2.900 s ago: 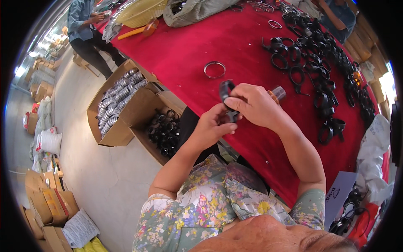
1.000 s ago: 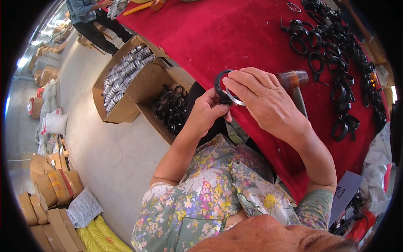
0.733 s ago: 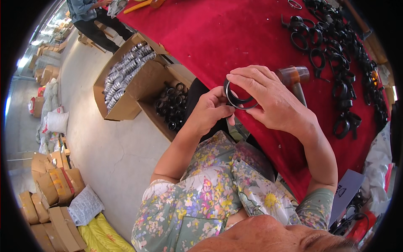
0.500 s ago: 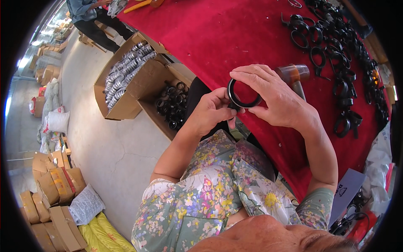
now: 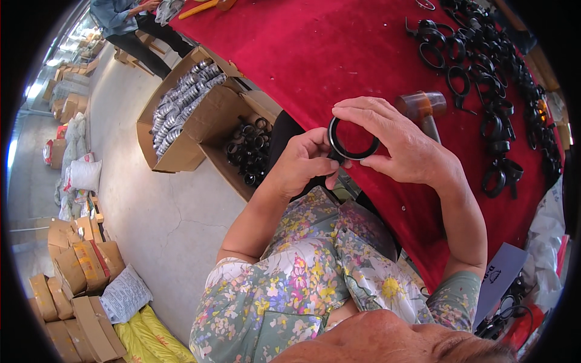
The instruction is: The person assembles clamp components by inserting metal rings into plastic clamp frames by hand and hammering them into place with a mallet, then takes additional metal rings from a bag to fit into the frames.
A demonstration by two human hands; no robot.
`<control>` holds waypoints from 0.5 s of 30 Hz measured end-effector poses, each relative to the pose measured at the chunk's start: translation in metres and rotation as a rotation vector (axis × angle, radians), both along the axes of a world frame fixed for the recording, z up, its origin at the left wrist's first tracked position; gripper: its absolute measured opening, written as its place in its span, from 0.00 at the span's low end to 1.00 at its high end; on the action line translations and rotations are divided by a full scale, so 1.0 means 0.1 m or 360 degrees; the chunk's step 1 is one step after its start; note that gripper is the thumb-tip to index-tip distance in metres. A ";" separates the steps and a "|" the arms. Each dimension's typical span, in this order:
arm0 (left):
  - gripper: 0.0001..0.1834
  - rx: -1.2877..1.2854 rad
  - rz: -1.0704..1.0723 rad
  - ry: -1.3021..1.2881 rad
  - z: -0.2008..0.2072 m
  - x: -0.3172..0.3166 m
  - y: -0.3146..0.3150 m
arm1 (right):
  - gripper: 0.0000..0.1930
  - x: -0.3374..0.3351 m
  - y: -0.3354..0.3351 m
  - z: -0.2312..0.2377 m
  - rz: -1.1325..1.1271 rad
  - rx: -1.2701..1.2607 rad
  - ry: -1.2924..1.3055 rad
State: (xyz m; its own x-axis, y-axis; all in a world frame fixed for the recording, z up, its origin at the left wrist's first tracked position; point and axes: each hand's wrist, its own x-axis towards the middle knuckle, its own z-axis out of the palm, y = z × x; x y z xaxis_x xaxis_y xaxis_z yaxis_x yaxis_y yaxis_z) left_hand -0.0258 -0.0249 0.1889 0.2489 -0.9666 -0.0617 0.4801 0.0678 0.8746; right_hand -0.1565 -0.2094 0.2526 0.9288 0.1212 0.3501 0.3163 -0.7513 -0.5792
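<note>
Holding black ring (image 5: 354,156) over tabletop (image 5: 315,57) edge | left hand (image 5: 305,160): grip pinched at its lower left | right hand (image 5: 396,145): grip spanning its top and bottom — apparently for steadiness | mallet (image 5: 417,104) beside right hand — seemingly for easy reach

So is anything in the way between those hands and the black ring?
Nothing visible: the left hand grips the ring at its lower left, and the right hand curves around its right side. The mallet lies beyond the right hand, out of the way.
</note>
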 end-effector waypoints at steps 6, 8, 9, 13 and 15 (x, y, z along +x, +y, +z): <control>0.20 0.0027 -0.0012 -0.0015 -0.04 0.00 0.02 | 0.39 0.00 -0.03 -0.01 0.0034 0.0054 0.0074; 0.20 0.0063 -0.0019 -0.0023 -0.03 -0.01 0.03 | 0.40 -0.01 -0.04 -0.02 0.0009 0.0051 0.0133; 0.20 0.0100 -0.0025 -0.0030 -0.03 -0.02 0.03 | 0.42 -0.02 -0.04 -0.02 -0.0008 0.0057 0.0178; 0.16 0.0096 -0.0079 0.0009 0.00 0.00 0.04 | 0.45 -0.02 -0.04 -0.08 -0.0033 0.0085 0.0229; 0.15 0.0127 -0.0069 0.0077 -0.03 0.00 0.06 | 0.45 -0.02 -0.03 -0.08 -0.0035 0.0093 0.0254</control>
